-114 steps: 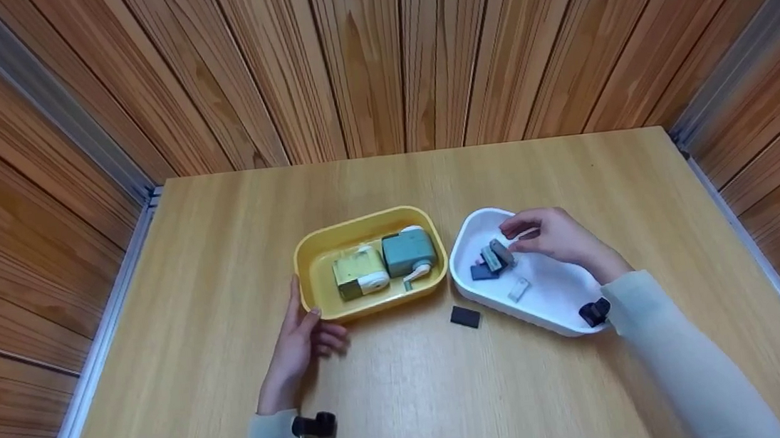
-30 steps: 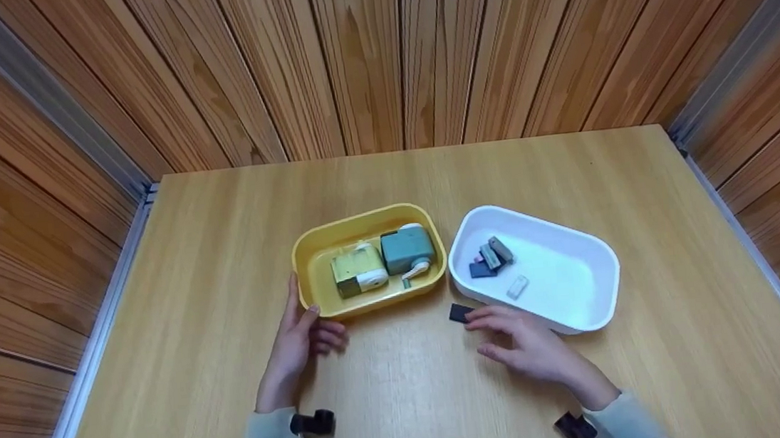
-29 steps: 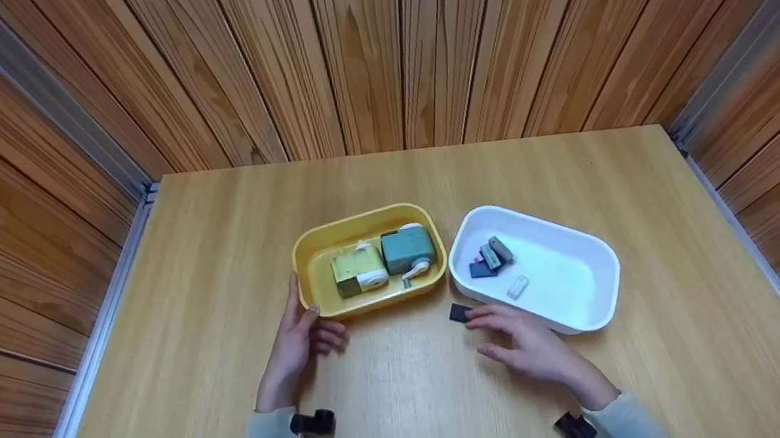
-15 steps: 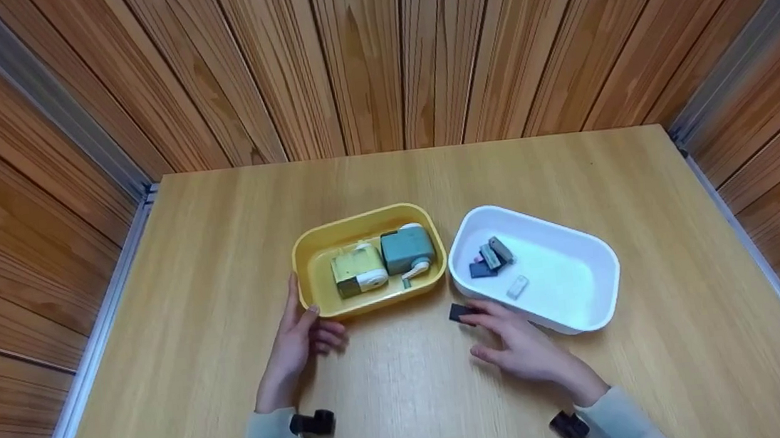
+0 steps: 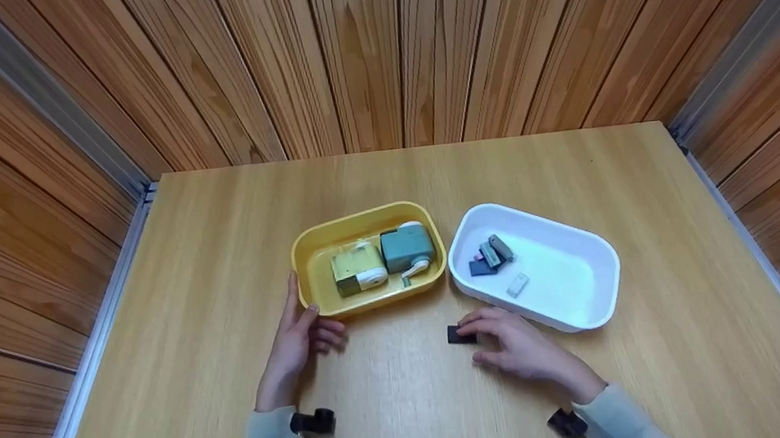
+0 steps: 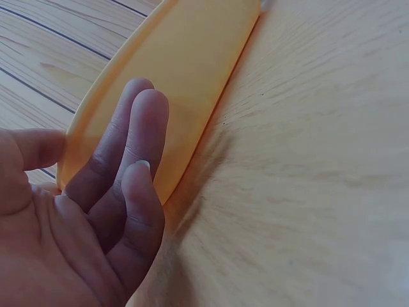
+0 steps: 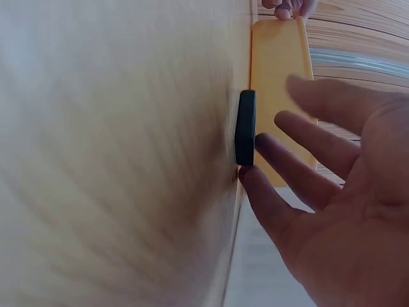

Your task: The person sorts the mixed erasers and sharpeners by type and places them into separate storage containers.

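In the head view my left hand (image 5: 295, 346) rests at the near left corner of a yellow tub (image 5: 333, 226), thumb and forefinger against its outside and rim, other fingers loose. Inside the tub lie two crank pencil sharpeners, one pale yellow (image 5: 351, 263) and one teal (image 5: 407, 247). My right hand (image 5: 513, 343) touches a small black rectangular block (image 5: 455, 335) on the table with its fingertips, the thumb held apart. The right wrist view shows the block (image 7: 245, 128) flat on the tabletop, fingers spread beside it.
A white tub (image 5: 582, 286) stands right of the yellow one, close beside it. Several small grey and dark blue blocks (image 5: 484, 267) lie in its left end, with a whitish block (image 5: 517, 285) apart from them. Wood-panelled walls (image 5: 374, 56) enclose the table (image 5: 395, 419).
My right hand came out of the white tub to the black block. The block has since slid slightly towards me and turned. My left hand has stayed at the yellow tub.
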Demonstrator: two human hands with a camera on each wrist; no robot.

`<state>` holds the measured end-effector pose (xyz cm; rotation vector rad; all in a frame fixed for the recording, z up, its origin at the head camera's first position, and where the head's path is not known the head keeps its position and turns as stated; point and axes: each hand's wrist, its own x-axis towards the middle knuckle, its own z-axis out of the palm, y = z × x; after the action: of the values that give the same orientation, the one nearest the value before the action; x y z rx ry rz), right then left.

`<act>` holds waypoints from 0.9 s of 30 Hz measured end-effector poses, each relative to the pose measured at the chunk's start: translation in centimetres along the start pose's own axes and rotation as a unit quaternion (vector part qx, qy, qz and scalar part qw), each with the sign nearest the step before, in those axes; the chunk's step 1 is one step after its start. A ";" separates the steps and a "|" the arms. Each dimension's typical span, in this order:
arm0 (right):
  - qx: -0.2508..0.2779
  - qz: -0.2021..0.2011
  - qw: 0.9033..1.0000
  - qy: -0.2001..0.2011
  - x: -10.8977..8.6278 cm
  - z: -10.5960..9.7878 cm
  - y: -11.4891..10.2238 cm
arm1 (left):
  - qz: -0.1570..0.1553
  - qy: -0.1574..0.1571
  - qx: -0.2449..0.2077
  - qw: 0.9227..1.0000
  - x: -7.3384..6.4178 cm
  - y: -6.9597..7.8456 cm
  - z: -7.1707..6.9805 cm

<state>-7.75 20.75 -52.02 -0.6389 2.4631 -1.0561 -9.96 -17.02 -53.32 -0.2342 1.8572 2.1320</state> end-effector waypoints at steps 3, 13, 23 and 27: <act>-0.007 -0.013 1.000 -0.005 0.1 0.1 0.1 | -0.003 0.003 -0.002 1.000 0.0 0.0 0.0; -0.032 -0.051 0.998 -0.032 0.5 0.3 0.1 | -0.001 0.008 -0.008 1.000 0.2 -0.1 0.1; -0.068 -0.033 0.997 -0.027 0.4 0.4 0.1 | -0.002 0.004 -0.002 1.000 0.1 0.1 0.1; -0.068 -0.025 0.997 -0.028 0.4 0.5 0.1 | -0.005 0.006 -0.002 1.000 0.1 0.0 0.1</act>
<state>-7.83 20.32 -52.44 -0.7649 2.4989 -0.8810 -10.09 -16.88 -53.30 -0.2572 1.8549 2.1310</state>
